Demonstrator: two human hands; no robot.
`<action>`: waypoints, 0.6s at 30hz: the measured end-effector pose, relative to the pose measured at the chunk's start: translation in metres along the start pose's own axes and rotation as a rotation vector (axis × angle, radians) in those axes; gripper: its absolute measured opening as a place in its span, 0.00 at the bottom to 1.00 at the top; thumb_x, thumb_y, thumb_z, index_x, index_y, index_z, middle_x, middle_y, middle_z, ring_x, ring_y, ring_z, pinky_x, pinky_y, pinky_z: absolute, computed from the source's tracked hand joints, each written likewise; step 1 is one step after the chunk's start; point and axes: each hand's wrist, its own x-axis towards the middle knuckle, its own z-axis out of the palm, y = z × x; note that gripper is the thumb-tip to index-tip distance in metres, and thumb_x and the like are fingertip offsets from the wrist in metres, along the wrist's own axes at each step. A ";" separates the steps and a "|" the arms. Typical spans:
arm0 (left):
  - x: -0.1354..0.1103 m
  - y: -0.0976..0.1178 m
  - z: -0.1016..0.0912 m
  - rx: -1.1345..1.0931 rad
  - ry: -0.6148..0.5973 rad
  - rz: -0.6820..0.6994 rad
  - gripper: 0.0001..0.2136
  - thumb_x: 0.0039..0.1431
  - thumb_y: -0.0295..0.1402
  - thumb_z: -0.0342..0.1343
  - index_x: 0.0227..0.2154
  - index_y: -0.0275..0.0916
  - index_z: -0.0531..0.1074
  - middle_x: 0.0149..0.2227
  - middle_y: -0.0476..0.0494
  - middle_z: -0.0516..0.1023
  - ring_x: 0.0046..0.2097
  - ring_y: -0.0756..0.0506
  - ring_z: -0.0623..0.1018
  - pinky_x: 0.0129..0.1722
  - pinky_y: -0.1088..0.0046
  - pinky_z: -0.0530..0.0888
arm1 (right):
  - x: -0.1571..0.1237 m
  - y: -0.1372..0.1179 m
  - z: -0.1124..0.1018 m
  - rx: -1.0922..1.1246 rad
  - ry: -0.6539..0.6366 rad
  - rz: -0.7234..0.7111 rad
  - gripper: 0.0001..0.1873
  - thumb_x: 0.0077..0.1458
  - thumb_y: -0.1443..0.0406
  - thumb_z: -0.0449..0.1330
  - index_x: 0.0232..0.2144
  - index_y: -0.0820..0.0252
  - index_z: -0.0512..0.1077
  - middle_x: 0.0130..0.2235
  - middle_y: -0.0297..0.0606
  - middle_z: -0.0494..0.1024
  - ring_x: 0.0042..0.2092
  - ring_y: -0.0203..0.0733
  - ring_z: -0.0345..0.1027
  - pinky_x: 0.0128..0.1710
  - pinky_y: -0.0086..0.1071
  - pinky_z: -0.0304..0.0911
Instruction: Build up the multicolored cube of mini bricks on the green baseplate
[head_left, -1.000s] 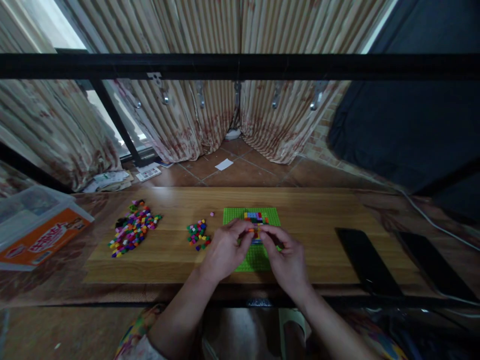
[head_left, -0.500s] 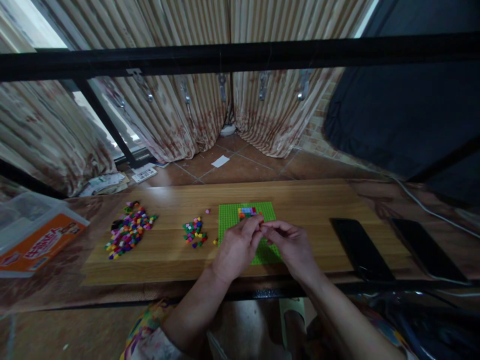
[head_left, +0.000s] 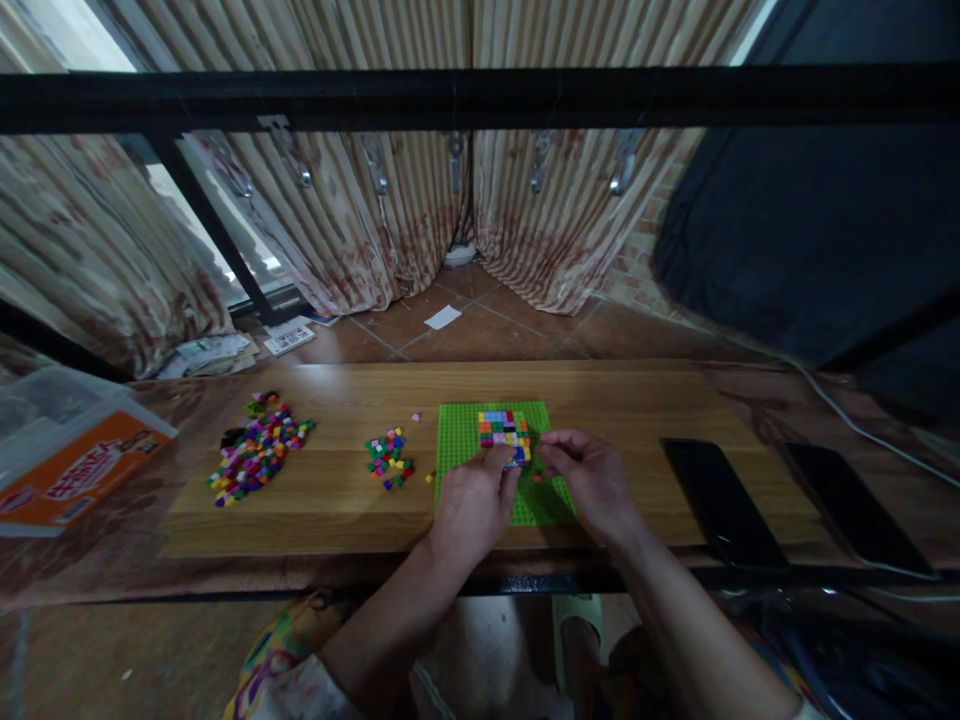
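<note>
So the biggest thing here was the wood-topped counter [head_left: 630,400], with a clear plastic box [head_left: 82,455] with an orange label off at the left end. Near the middle sat the green baseplate [head_left: 457,430], and well left of that, a messy heap of tiny bricks [head_left: 259,450].

Both hands were over the plate. Left hand's [head_left: 474,495] grip touched the lower edge of the brick patch [head_left: 502,428] built there; couldn't tell if it was clamped or just steadying. Right hand's [head_left: 592,480] thumb and finger were close together just off the patch's right side, no idea if a brick was between them.

Looked like the brick-placing step to me, and I'd say the next move called for careful stud alignment.

Smallest stuff: a sorted-looking pile [head_left: 388,458] left of the plate, plus a lone pink brick [head_left: 416,417].
</note>
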 end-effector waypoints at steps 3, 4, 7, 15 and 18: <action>0.000 0.000 0.004 0.014 0.009 0.001 0.07 0.65 0.31 0.50 0.42 0.40 0.72 0.38 0.43 0.82 0.38 0.45 0.81 0.37 0.72 0.74 | 0.003 0.006 0.001 -0.022 0.026 0.001 0.18 0.37 0.53 0.68 0.27 0.60 0.75 0.24 0.35 0.77 0.26 0.38 0.69 0.26 0.32 0.66; 0.000 -0.001 0.003 0.006 0.011 0.004 0.07 0.65 0.31 0.50 0.42 0.40 0.72 0.39 0.44 0.81 0.38 0.45 0.81 0.37 0.72 0.74 | 0.005 0.007 -0.002 -0.047 0.047 -0.012 0.18 0.38 0.53 0.67 0.28 0.60 0.75 0.24 0.35 0.76 0.25 0.38 0.69 0.26 0.33 0.66; 0.001 -0.004 -0.002 -0.022 0.028 0.009 0.06 0.65 0.31 0.50 0.40 0.40 0.72 0.38 0.45 0.82 0.37 0.46 0.81 0.37 0.73 0.74 | 0.010 0.008 -0.019 -0.160 0.085 -0.066 0.16 0.41 0.54 0.65 0.28 0.59 0.75 0.25 0.35 0.78 0.27 0.40 0.70 0.28 0.34 0.65; -0.001 -0.007 -0.006 -0.035 0.052 0.015 0.06 0.64 0.31 0.51 0.40 0.40 0.72 0.38 0.46 0.82 0.35 0.47 0.81 0.35 0.74 0.73 | -0.005 0.023 -0.034 -0.853 -0.292 -0.172 0.06 0.50 0.66 0.61 0.32 0.56 0.78 0.34 0.37 0.82 0.36 0.46 0.74 0.38 0.36 0.63; -0.001 -0.007 -0.005 -0.044 0.032 0.003 0.06 0.64 0.30 0.51 0.39 0.40 0.73 0.37 0.45 0.82 0.35 0.47 0.81 0.34 0.74 0.73 | -0.008 0.028 -0.025 -0.963 -0.296 -0.245 0.07 0.51 0.69 0.59 0.30 0.57 0.77 0.33 0.39 0.81 0.37 0.46 0.74 0.38 0.36 0.62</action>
